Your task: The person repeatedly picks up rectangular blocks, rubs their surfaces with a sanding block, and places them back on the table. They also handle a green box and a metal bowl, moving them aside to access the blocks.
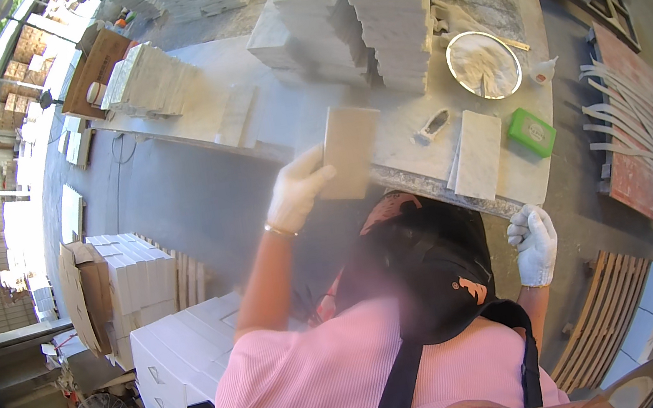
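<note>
Stacks of grey-veined white slabs (392,21) crowd the far part of the long pale surface (406,118), under daylight from the workshop's open left side. From where I stand, the gloved left grip (297,190) is pinching a plain beige-grey tile (352,152) by its left edge, thumb on the near face, the tile up near the surface's front edge. Over by the right front corner, the gloved right grip (534,245) has its fingers curled; I can't tell whether anything is pinched there. Near that corner lie a loose white slab (478,154) and a green block (531,132), with a round basin (488,98) beyond.
</note>
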`<action>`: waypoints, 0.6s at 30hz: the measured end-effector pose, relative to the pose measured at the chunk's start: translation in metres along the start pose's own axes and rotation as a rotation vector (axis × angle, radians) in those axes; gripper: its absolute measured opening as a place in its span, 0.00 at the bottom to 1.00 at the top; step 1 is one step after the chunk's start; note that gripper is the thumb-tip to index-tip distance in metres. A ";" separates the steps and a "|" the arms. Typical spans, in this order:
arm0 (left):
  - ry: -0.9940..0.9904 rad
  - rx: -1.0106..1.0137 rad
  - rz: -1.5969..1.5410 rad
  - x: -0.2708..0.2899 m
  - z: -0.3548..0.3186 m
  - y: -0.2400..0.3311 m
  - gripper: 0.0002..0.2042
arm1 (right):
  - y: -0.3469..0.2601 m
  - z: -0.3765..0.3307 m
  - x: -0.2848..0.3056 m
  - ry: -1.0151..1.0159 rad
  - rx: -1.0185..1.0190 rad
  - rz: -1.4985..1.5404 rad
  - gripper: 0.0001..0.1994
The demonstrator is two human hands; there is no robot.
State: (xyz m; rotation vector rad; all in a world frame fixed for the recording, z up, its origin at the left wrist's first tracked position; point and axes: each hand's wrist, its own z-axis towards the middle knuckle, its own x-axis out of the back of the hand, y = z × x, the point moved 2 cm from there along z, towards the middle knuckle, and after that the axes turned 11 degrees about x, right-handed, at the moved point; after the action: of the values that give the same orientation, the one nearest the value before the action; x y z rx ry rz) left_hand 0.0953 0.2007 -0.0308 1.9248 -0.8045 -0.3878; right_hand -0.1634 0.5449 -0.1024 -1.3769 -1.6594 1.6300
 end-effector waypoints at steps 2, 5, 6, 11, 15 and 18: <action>-0.032 0.016 -0.030 -0.007 -0.001 -0.004 0.25 | -0.002 0.000 -0.001 -0.006 0.004 -0.026 0.12; -0.120 0.026 -0.066 -0.017 0.002 -0.009 0.26 | -0.006 0.000 0.000 -0.013 0.009 -0.023 0.12; -0.139 0.030 -0.081 -0.020 0.003 -0.010 0.26 | -0.007 -0.001 0.001 -0.022 0.015 0.002 0.12; -0.225 0.017 -0.147 -0.032 0.001 -0.010 0.27 | -0.006 -0.003 0.002 -0.010 0.021 -0.018 0.11; -0.270 0.039 -0.140 -0.035 -0.005 -0.006 0.29 | -0.005 -0.005 0.000 0.003 0.020 -0.053 0.12; -0.296 0.078 -0.154 -0.039 -0.010 -0.004 0.29 | -0.006 -0.007 -0.002 -0.005 0.011 -0.049 0.12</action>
State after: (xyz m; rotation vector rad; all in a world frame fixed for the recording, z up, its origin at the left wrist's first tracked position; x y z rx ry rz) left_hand 0.0745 0.2348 -0.0325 2.0362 -0.8733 -0.7583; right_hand -0.1587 0.5474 -0.0942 -1.3169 -1.6715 1.6140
